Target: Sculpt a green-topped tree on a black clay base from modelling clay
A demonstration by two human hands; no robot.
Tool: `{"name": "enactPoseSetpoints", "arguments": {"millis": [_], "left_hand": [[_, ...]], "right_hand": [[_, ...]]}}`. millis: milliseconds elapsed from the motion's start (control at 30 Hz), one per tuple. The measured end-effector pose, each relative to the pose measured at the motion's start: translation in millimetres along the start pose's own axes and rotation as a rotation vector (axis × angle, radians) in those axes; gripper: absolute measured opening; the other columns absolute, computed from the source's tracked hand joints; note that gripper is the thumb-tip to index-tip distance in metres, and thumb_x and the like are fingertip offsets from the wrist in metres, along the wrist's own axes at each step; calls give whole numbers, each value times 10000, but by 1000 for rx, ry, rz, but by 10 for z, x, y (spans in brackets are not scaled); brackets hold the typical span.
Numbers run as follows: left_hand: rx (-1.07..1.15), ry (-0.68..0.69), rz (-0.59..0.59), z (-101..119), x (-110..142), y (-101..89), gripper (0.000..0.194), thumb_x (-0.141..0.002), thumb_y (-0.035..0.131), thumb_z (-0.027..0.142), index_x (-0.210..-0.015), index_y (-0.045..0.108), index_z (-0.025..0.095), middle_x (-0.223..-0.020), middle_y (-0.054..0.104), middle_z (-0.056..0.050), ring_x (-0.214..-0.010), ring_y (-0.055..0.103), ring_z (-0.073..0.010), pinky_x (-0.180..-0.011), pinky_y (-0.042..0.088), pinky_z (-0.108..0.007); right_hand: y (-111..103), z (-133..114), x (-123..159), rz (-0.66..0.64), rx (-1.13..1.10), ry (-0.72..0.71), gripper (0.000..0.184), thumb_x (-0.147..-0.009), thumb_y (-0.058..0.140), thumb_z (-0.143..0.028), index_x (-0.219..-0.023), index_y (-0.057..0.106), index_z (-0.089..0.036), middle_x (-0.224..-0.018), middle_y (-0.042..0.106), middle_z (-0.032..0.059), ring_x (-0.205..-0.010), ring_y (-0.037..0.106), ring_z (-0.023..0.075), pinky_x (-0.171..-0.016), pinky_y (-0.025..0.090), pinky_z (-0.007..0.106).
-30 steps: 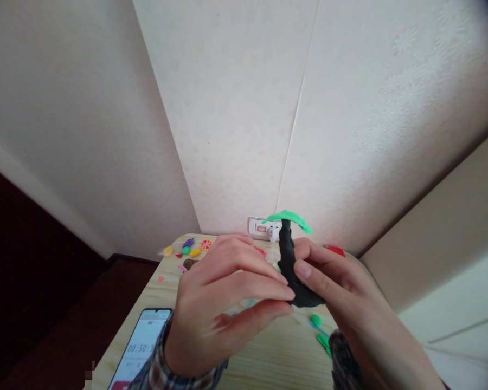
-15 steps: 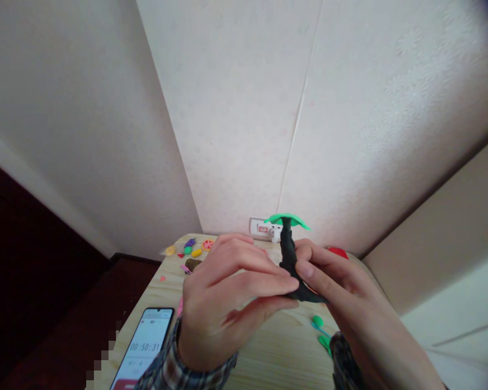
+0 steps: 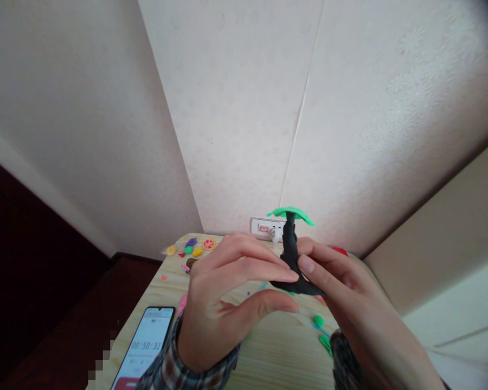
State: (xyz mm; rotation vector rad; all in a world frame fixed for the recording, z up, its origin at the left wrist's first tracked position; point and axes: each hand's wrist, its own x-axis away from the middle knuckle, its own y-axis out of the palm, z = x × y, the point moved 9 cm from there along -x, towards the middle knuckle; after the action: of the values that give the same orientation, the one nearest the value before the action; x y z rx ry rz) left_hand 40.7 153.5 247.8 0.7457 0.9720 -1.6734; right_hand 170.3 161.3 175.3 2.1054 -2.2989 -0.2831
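Observation:
A model tree [image 3: 290, 249], with a dark trunk that looks like clay and flares at its base, stands upright in the air over the table. A thin green canopy [image 3: 291, 213] tops it. My right hand [image 3: 341, 281] grips the lower trunk from the right between thumb and fingers. From the left, my left hand [image 3: 231, 298] reaches in with its fingertips resting against the flared base. Its thumb is lowered below the base, leaving a gap.
A phone [image 3: 148, 344] running a timer lies on the wooden table [image 3: 276, 352] at left. Small fruit-shaped pieces [image 3: 197, 252] sit at the back left. Green and blue tools [image 3: 321, 330] lie at right. Behind the table is a wall socket [image 3: 264, 227] with a plug.
My left thumb has dropped away from the tree's base, widening the gap from the fingers. The tree has risen slightly, still in my right hand.

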Motion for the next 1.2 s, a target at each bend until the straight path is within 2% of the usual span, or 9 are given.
{"name": "enactPoseSetpoints", "arguments": {"millis": [200,333,433,600,700,800,967,1100,1200], "left_hand": [[-58,16,-30,49,-13,18,76,-745,722,188,-771,701,121,-756,691,-52,-747,631,-154,-728,531,-315],[-99,44,-30,87,-12,9,109,-753,718,223,-806,694,131,-783,694,-47,-768,636,-156,-742,535,-324],[-167,108,-7,152,9,-10,105,-747,722,172,-842,686,142,-839,698,-43,-807,645,-165,-785,536,-349],[-284,183,46,249,42,-40,114,-749,701,97,-834,686,171,-785,695,1,-752,643,-142,-781,537,-343],[-325,214,67,275,49,-44,98,-753,697,91,-802,689,176,-753,698,11,-719,642,-131,-772,532,-331],[-306,206,82,239,49,-51,98,-753,698,97,-800,691,183,-748,698,10,-720,646,-137,-769,532,-334],[-159,145,25,154,26,-27,92,-776,696,239,-817,693,157,-766,694,-27,-747,646,-164,-764,538,-364],[-90,97,12,124,6,-39,37,-787,681,185,-789,693,150,-730,679,-19,-716,634,-145,-738,537,-336],[-105,98,-7,122,3,-29,67,-759,711,189,-805,688,145,-753,682,-21,-732,632,-147,-762,534,-343]], "right_hand": [[5,-49,7,-3,10,-50,151,-782,651,-412,-796,709,-274,-812,692,-7,-749,603,152,-683,468,235],[19,-71,12,-3,-2,-58,127,-794,640,-397,-789,694,-282,-797,682,-19,-747,595,140,-688,465,218],[28,-78,10,-3,6,-50,151,-792,635,-402,-753,671,-261,-780,664,-9,-755,592,149,-705,469,230],[-27,-77,15,76,52,-36,199,-771,647,-407,-677,607,-236,-718,598,-16,-710,553,143,-669,454,230],[-15,-86,21,64,68,-39,201,-768,648,-410,-678,600,-237,-704,574,-23,-693,533,134,-647,443,217],[-30,-80,27,70,68,-32,207,-774,641,-411,-676,587,-237,-706,568,-22,-703,531,137,-657,445,217],[-37,-53,24,55,82,-23,203,-770,646,-413,-693,577,-238,-713,570,-7,-701,529,149,-634,452,225],[-46,-60,26,72,87,-32,200,-771,644,-409,-688,585,-236,-724,592,2,-721,552,159,-657,464,238],[-42,-63,34,62,55,-37,196,-774,646,-402,-678,593,-240,-713,595,-6,-705,555,148,-651,464,228]]}}
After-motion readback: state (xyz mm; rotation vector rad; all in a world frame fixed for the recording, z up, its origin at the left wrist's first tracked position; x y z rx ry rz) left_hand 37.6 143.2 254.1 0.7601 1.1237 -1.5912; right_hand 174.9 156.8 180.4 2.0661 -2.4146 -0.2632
